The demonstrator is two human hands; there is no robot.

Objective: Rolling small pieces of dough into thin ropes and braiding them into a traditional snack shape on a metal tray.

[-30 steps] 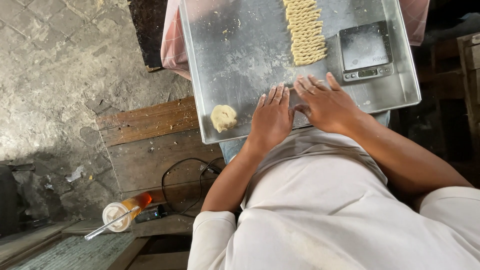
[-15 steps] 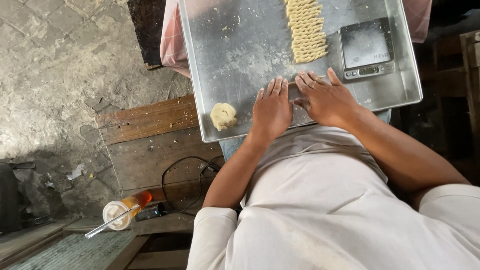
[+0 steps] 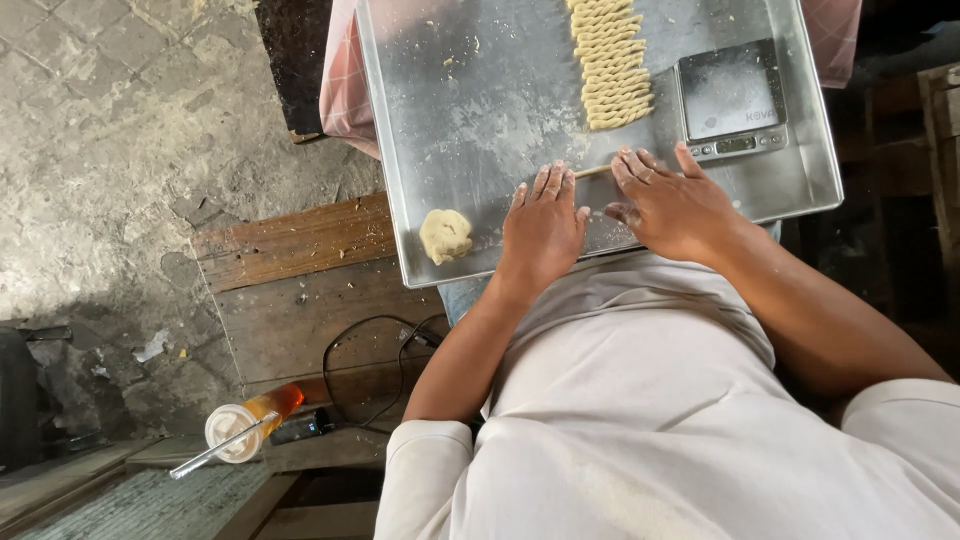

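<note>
On the metal tray (image 3: 480, 120), a dough lump (image 3: 446, 236) is seen left. The left hand (image 3: 545, 222) and right hand (image 3: 672, 205) are laid flat, fingers spread, over a thin dough strand (image 3: 594, 172), apparently lying left-right, mostly hidden.

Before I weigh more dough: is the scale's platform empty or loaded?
Empty: the small scale in the metal tray has nothing on its bare platform.
</note>
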